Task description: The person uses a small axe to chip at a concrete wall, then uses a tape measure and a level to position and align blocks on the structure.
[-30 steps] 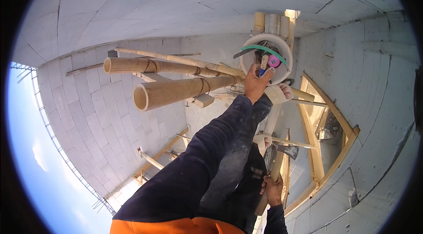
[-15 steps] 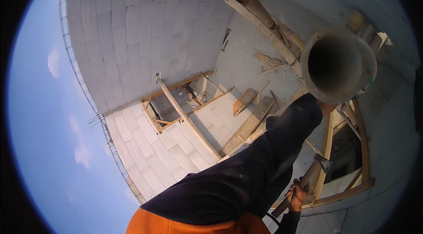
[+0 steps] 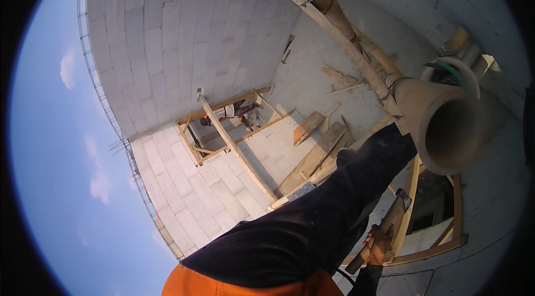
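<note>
Right hand (image 3: pixel 379 246), at five o'clock, is clenched round one wooden-handled hammer (image 3: pixel 384 223). The left hand is hidden behind the bamboo pole (image 3: pixel 440 123) at three o'clock; its grip cannot be told. Since half a second ago the pole's open end has shifted right. One white bucket (image 3: pixel 454 70) sits behind it.

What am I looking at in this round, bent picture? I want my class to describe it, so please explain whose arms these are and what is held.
A wide fisheye camera on a person's head took it, so straight edges curve. The long dark sleeve is the person's own arm, reaching up behind a thick bamboo pole; that hand is hidden. The other hand, low in the picture, grips a hammer by its wooden handle. Around them are grey block walls, wooden planks, a timber frame with another person in it, and open sky.
</note>
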Action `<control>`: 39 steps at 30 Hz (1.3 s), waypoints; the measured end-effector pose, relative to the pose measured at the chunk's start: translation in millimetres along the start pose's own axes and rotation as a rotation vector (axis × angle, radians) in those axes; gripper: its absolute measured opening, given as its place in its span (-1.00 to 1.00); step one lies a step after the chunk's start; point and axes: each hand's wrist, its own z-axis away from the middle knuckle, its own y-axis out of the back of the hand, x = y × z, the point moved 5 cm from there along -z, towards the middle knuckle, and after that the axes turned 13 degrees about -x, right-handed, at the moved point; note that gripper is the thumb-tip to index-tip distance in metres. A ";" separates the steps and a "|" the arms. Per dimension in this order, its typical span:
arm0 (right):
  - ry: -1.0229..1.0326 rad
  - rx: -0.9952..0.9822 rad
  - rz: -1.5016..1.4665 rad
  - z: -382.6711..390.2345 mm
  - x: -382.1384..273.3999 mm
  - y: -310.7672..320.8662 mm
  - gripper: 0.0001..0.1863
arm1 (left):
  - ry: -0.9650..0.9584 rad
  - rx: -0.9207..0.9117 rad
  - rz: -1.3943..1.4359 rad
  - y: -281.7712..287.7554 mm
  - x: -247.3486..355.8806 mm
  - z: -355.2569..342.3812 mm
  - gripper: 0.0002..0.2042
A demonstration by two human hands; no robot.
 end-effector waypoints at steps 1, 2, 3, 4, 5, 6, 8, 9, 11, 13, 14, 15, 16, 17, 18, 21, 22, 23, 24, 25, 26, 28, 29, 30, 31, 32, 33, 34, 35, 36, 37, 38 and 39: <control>0.027 0.003 0.002 2.1 -6.2 -4.3 -0.65 | 0.002 0.001 0.000 1.3 0.7 -0.9 -0.58; 0.055 0.006 0.001 6.2 -12.0 -8.3 -0.67 | 0.003 0.003 0.000 2.2 1.5 -2.0 -0.59; 0.082 0.013 0.001 11.1 -18.7 -10.9 -0.69 | -0.001 0.009 0.002 2.1 3.1 -3.1 -0.59; 0.090 0.022 -0.006 11.9 -19.7 -9.1 -0.70 | -0.002 -0.002 0.003 -2.8 4.4 -5.7 -0.59; 0.100 0.033 -0.017 12.9 -19.9 -6.8 -0.71 | 0.000 -0.019 0.002 -8.8 6.1 -11.0 -0.59; 0.116 0.054 -0.030 15.7 -20.7 -1.8 -0.71 | 0.009 -0.045 0.005 -16.9 6.3 -15.3 -0.59; 0.059 -0.048 -0.067 10.2 -13.3 5.8 -0.69 | 0.044 -0.045 0.033 -18.6 -2.2 -19.5 -0.63; 0.040 -0.055 -0.094 14.8 -7.8 16.4 -0.68 | 0.072 -0.037 0.058 -14.2 -6.4 -19.8 -0.67; -0.058 -0.133 -0.034 17.2 -11.3 14.6 -0.59 | 0.059 0.056 0.201 14.0 -12.5 -18.0 -0.68; -0.026 -0.038 0.051 28.7 -22.0 7.5 -0.55 | 0.159 0.127 0.153 12.4 -2.4 -12.4 -0.68; -0.005 0.009 0.062 29.6 -16.0 8.5 -0.49 | 0.173 0.110 0.090 10.4 3.8 -12.8 -0.66; 0.012 0.045 0.073 28.3 -7.9 9.3 -0.44 | 0.181 0.105 0.020 9.5 9.0 -14.7 -0.64; 0.005 0.059 0.056 27.9 -3.0 9.7 -0.43 | 0.213 0.089 0.014 3.8 8.6 -18.4 -0.61; 0.018 0.063 0.007 27.7 1.1 10.4 -0.43 | 0.246 0.078 0.008 -2.4 7.2 -22.2 -0.59; 0.029 0.066 -0.041 27.5 5.1 11.3 -0.42 | 0.279 0.070 0.002 -8.0 5.3 -25.9 -0.56; 0.028 0.058 -0.120 27.4 5.2 5.3 -0.46 | 0.275 0.040 0.141 -18.0 3.5 -40.8 -0.50; 0.025 0.042 -0.128 27.3 1.7 1.5 -0.48 | 0.286 0.065 0.150 -12.9 2.1 -45.0 -0.47; 0.017 0.033 -0.138 26.1 1.8 -0.7 -0.48 | 0.298 0.086 0.153 -7.7 -3.3 -52.5 -0.48; 0.008 0.024 -0.149 25.5 3.8 -2.8 -0.49 | 0.310 0.108 0.157 -2.7 -8.7 -60.4 -0.49; -0.005 0.027 -0.168 24.5 9.5 -3.4 -0.49 | 0.334 0.121 0.162 -5.4 -13.4 -66.8 -0.49; -0.004 0.030 -0.193 22.5 14.4 -3.7 -0.48 | 0.389 0.052 0.154 -8.5 -18.2 -70.5 -0.52; 0.020 0.032 -0.223 18.2 20.9 -5.7 -0.46 | 0.393 0.026 0.171 -15.8 -25.3 -86.5 -0.54; 0.031 0.030 -0.236 15.3 23.1 -6.9 -0.45 | 0.394 0.016 0.180 -17.8 -27.9 -94.5 -0.55; 0.037 0.025 -0.267 11.9 25.3 -8.5 -0.43 | 0.396 0.009 0.219 -19.5 -30.0 -103.8 -0.56; 0.040 0.018 -0.271 9.3 27.6 -9.2 -0.43 | 0.402 0.001 0.262 -23.6 -33.3 -112.5 -0.58; 0.044 0.010 -0.274 6.5 29.7 -10.2 -0.42 | 0.408 -0.005 0.305 -26.5 -35.9 -119.6 -0.59; 0.048 0.000 -0.276 3.6 31.6 -11.3 -0.42 | 0.396 -0.035 0.325 -27.4 -35.9 -125.8 -0.59; 0.044 -0.006 -0.290 4.1 29.5 -13.5 -0.42 | 0.390 -0.064 0.344 -26.6 -36.1 -130.0 -0.60; 0.041 -0.014 -0.304 4.3 27.0 -14.8 -0.42 | 0.382 -0.093 0.363 -24.8 -35.6 -132.3 -0.61; 0.039 -0.023 -0.316 4.1 24.2 -16.2 -0.43 | 0.357 -0.102 0.348 -20.7 -33.7 -132.7 -0.61; 0.033 -0.018 -0.329 4.1 23.2 -17.0 -0.43 | 0.362 -0.099 0.346 -21.1 -32.3 -131.7 -0.60; 0.028 -0.013 -0.340 3.9 22.9 -17.4 -0.44 | 0.366 -0.095 0.345 -21.1 -30.4 -129.5 -0.59; 0.023 -0.010 -0.351 3.8 24.0 -18.0 -0.45 | 0.369 -0.090 0.343 -21.3 -28.5 -127.0 -0.57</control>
